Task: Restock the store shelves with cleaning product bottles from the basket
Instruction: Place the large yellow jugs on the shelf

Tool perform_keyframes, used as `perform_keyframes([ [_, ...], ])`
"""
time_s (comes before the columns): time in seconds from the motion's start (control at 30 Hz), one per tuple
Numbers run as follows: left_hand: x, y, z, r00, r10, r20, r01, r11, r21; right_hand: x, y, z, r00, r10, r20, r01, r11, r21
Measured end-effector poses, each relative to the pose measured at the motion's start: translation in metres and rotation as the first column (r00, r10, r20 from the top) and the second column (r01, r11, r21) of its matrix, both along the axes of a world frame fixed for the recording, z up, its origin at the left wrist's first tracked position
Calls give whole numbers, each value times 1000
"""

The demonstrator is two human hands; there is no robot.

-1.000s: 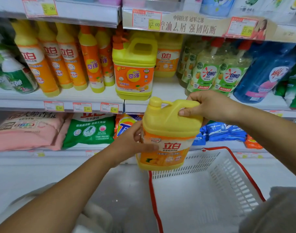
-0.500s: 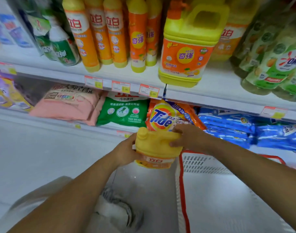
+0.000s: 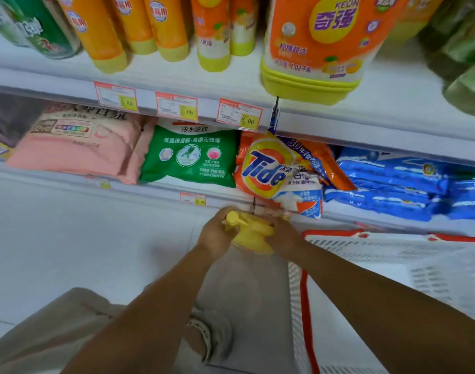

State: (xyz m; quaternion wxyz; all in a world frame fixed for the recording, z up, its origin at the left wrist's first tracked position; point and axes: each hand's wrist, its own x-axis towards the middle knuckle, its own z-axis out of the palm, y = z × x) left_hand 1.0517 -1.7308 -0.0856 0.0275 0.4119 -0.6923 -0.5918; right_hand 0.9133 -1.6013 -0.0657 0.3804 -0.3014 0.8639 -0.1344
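Left hand (image 3: 217,233): curled round the cap end of the yellow jug (image 3: 251,234), with the palm against the jug's left side. Most of the fingers are hidden behind the jug.
Right hand (image 3: 283,238): closed on the opposite side of the same jug, by the handle. I cannot see the fingertips.
Yellow jug: clasped between the two hands and seen from above, its cap towards the left hand. It is held low, just in front of the bottom shelf's front edge. I cannot tell whether it touches the floor.
Basket (image 3: 339,234): white with a red rim, just to the right of the right hand. The right forearm crosses above its left wall.
Tide bag (image 3: 268,171): just beyond the hands on the lower shelf, with one corner hanging over the edge near the right hand.
Green bag (image 3: 190,157): beyond the left hand and a little to its left.
Pink bag (image 3: 74,147): well to the left of the left hand, on the same shelf.
Blue packs (image 3: 393,184): beyond the right hand and to its right, stacked flat.
Price tags (image 3: 176,106): on the upper shelf's front rail, well beyond the left hand.
Large orange-labelled jug (image 3: 320,49): on the upper shelf, well beyond the right hand.
Orange bottles (image 3: 106,31): in a row on the upper shelf, far beyond the left hand and to its left.
Shoe (image 3: 204,338): on the near side of the hands, between the forearms.
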Motion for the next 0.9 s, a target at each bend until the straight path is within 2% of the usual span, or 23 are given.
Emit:
perform_keyframes([
  [0.1,7,1,3,996,-84,-28,83,996,-13,-1,1,9,1000,21,14,-21,999,30],
  [0.17,10,3,22,988,-154,22,155,986,-58,-3,5,28,999,29,32,-28,1000,-9],
  [0.23,8,5,50,980,-166,105,185,962,-199,-7,15,56,998,-7,56,15,991,-133],
  [0.27,5,7,66,984,-148,104,174,932,-320,-10,22,72,997,-45,63,58,971,-233],
  [0.37,-14,21,119,987,-148,-67,84,818,-569,-23,52,122,960,-230,160,279,835,-474],
  [0.43,-37,33,153,964,-213,-158,46,720,-693,-41,72,154,945,-317,81,301,746,-594],
  [0.57,-100,52,211,903,-408,-137,98,505,-858,-88,102,203,887,-461,27,311,554,-772],
  [0.63,-132,56,225,868,-488,-96,149,440,-886,-110,106,219,865,-501,38,315,484,-816],
  [0.7,-159,55,227,853,-521,-35,202,391,-898,-134,101,227,855,-518,11,292,465,-836],
  [0.8,-178,39,219,863,-499,72,202,212,-956,-170,82,231,855,-518,-25,268,481,-835],
  [0.9,-179,22,204,859,-509,56,159,161,-974,-208,49,225,854,-510,-101,235,552,-800],
])
